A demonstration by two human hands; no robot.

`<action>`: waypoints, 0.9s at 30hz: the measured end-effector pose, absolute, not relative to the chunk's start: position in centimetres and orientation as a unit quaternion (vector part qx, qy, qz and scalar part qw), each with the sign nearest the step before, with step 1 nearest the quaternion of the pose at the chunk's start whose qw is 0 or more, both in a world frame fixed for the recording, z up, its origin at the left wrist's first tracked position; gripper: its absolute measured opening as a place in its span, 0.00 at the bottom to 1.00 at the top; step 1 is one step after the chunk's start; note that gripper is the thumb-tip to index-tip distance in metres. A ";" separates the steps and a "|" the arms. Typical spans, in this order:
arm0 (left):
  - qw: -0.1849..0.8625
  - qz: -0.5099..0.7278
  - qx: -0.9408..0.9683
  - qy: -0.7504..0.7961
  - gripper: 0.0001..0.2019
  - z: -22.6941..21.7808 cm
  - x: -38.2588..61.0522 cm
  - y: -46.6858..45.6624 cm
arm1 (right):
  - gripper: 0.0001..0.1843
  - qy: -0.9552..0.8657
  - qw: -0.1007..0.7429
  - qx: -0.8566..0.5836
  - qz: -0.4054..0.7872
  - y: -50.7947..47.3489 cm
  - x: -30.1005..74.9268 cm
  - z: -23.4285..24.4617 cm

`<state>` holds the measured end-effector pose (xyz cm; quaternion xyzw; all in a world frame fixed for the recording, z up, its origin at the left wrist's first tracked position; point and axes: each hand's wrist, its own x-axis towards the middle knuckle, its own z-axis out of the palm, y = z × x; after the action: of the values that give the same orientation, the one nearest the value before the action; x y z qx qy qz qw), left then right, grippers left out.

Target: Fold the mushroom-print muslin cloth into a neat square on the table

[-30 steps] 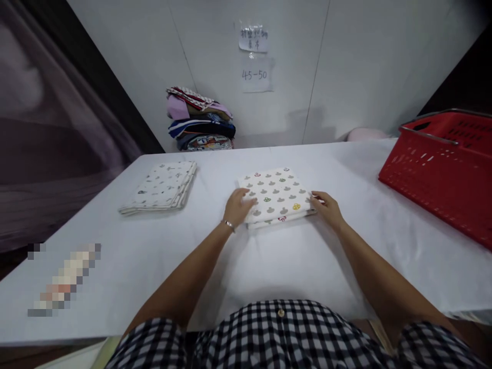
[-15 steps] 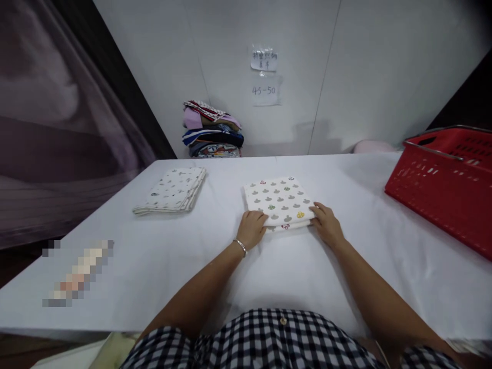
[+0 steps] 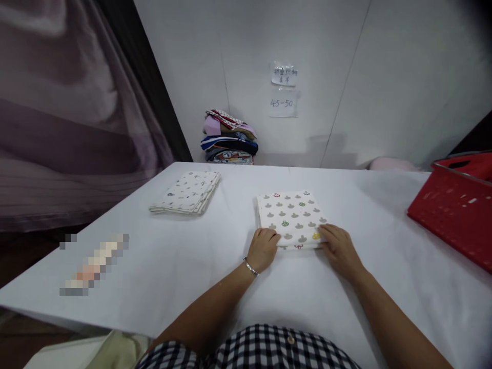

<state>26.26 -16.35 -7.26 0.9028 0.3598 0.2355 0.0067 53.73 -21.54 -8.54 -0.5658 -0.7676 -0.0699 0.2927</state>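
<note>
A white cloth with a mushroom print [image 3: 294,212], folded into a rectangle, lies flat in front of me. At its near left corner my left hand [image 3: 264,248], with a bracelet at the wrist, is closed on the edge, thumb and fingers together. The near right corner is gripped by my right hand [image 3: 340,248], its fingertips on top and the thumb at the edge. Beneath the top layer, a lower fold shows along the near side. Farther left, apart from both hands, rests a second folded white cloth with small dark prints [image 3: 188,193].
All this lies on a white-covered table [image 3: 215,256]. A red plastic basket [image 3: 453,205] stands at the right edge. Behind the table's far edge is a stack of folded fabrics [image 3: 229,141] against the wall. A pixelated item [image 3: 94,264] lies front left; a curtain [image 3: 77,128] hangs at left.
My view has tilted and turned left, so everything sits further right in the picture. Both hands keep nearly the same place at the near corners of the mushroom-print cloth.
</note>
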 end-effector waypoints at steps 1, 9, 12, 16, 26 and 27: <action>0.009 0.237 0.902 0.361 0.13 -7.3 26.3 -16.3 | 0.24 -0.781 0.281 -0.554 -0.064 -21.6 53.1 -8.2; 0.078 0.268 0.896 0.345 0.15 -7.7 25.9 -16.7 | 0.15 -0.793 0.300 -0.529 -0.039 -20.9 53.7 -9.6; 0.147 0.328 0.869 0.339 0.09 -7.6 25.4 -16.4 | 0.14 -0.794 0.309 -0.522 -0.036 -20.8 54.3 -10.2; 0.240 0.427 0.754 0.438 0.07 -7.9 24.4 -15.0 | 0.15 -0.793 0.303 -0.526 -0.051 -21.1 53.8 -9.6; 0.364 0.398 0.639 0.548 0.14 -9.0 24.4 -13.4 | 0.27 -0.851 0.231 -0.464 -0.086 -20.2 45.3 -8.2; 0.372 0.399 0.634 0.549 0.13 -8.8 24.6 -13.7 | 0.27 -0.852 0.234 -0.461 -0.087 -20.0 45.0 -8.5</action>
<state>24.61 -13.74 -8.83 0.6335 0.5491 0.3986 0.3718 44.97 -20.04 -8.46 -0.4609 -0.8515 -0.0868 0.2344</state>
